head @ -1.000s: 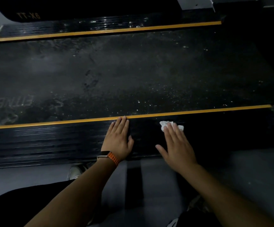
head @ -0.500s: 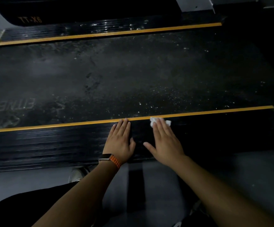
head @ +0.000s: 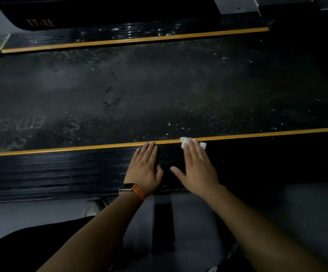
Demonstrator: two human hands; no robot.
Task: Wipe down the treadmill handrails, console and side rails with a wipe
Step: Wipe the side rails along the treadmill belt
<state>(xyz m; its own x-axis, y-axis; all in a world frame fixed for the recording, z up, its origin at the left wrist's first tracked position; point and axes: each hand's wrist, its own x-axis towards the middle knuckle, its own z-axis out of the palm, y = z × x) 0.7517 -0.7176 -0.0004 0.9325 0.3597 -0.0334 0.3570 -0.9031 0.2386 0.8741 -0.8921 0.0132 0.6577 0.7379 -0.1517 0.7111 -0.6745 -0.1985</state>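
Observation:
The treadmill's near side rail point(head: 61, 169) is black and ribbed, with a yellow stripe point(head: 80, 149) along its inner edge. My right hand point(head: 197, 169) lies flat on this rail, fingers pressing a crumpled white wipe point(head: 183, 143) against the stripe. The wipe shows only past my fingertips. My left hand point(head: 145, 169) rests flat and open on the rail just to the left, holding nothing, with an orange-banded watch point(head: 133, 190) on the wrist. The dusty black belt point(head: 159, 91) lies beyond both hands.
The far side rail point(head: 120, 35) with its own yellow stripe runs across the top. Behind it sits a black cover marked TT-X6 point(head: 39, 22). Grey floor point(head: 306, 209) and a pale shoe point(head: 94, 209) lie below the near rail.
My right hand slid the wipe leftward along the rail and up onto the yellow stripe, ending closer to my left hand. My left hand stayed in place.

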